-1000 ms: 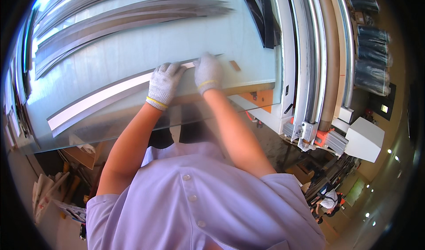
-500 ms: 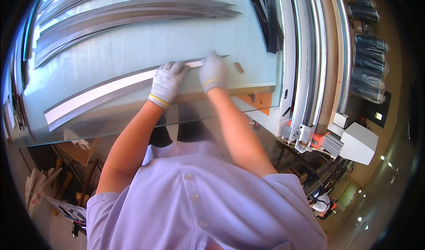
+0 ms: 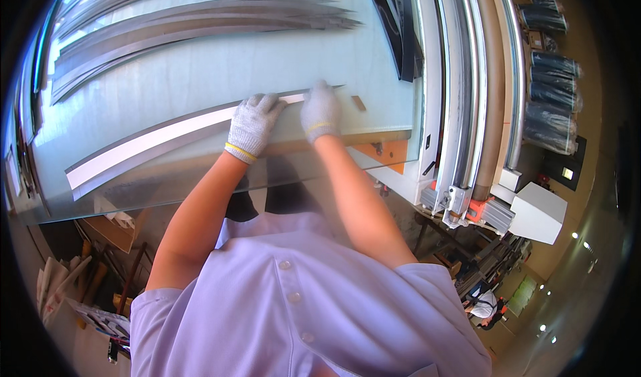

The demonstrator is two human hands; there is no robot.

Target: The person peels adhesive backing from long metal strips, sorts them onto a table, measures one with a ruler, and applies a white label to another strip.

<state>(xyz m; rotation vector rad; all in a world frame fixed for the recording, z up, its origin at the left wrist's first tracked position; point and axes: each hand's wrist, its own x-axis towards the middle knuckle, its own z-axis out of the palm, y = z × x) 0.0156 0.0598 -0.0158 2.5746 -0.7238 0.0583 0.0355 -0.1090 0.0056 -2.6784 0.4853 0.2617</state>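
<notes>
Grey-edged strip (image 3: 167, 132) is slanted lengthwise toward far right beneath left hand (image 3: 252, 125) and right hand (image 3: 320, 112), pinching indeterminable; white pieces (image 3: 122, 218) are seen in carton (image 3: 112, 235).

The left forearm (image 3: 202, 217) and right forearm (image 3: 359, 200) reach forward, converging — the gloved left hand (image 3: 252, 127) shows its back, fingers (image 3: 256, 101) bent; the gloved right hand (image 3: 320, 112) is near it — slightly blurred, finger pose unclear.
</notes>
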